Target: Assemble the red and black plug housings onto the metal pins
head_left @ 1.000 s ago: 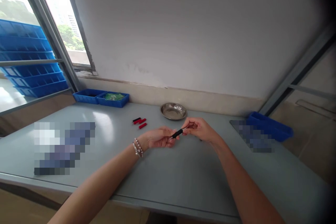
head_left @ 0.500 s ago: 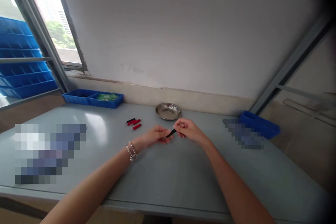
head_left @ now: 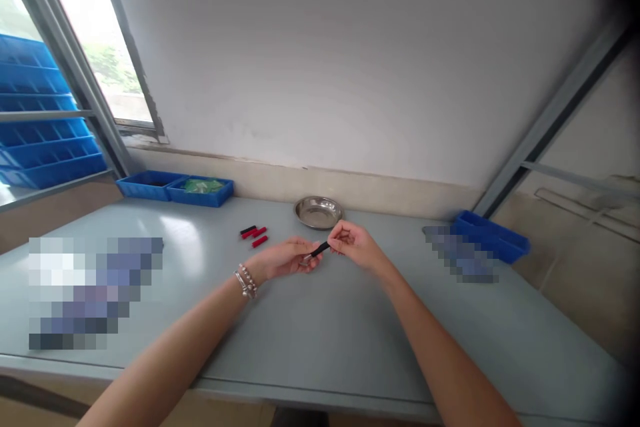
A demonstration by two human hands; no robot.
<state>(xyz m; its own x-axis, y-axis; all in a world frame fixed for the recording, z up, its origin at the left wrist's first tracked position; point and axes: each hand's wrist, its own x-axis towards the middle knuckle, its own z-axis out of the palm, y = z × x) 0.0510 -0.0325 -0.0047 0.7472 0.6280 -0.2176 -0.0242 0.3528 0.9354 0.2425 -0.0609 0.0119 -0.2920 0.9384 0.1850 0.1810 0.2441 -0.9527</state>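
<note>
Over the middle of the table I hold a slim black cylinder-shaped piece (head_left: 321, 249), tilted up to the right. Its exact kind is too small to make out. My left hand (head_left: 290, 257), with beaded bracelets at the wrist, grips the lower left end, where something thin and shiny shows by the fingers. My right hand (head_left: 353, 245) pinches the upper right end between thumb and fingers. To the left lie several similar small pieces: red ones (head_left: 259, 241) and a black one (head_left: 248, 230), close together on the table.
Behind my hands a round steel dish (head_left: 319, 225) stands near the wall. Two blue bins (head_left: 200, 199) sit at the back left, one with green bagged material. Another blue bin (head_left: 493, 237) is at the right edge. Blue trays (head_left: 50, 167) are stacked on the left rack. Pixelated patches cover two areas.
My left hand has shifted slightly left and down, and more of the black piece shows between my hands. My right hand still pinches its upper end.
</note>
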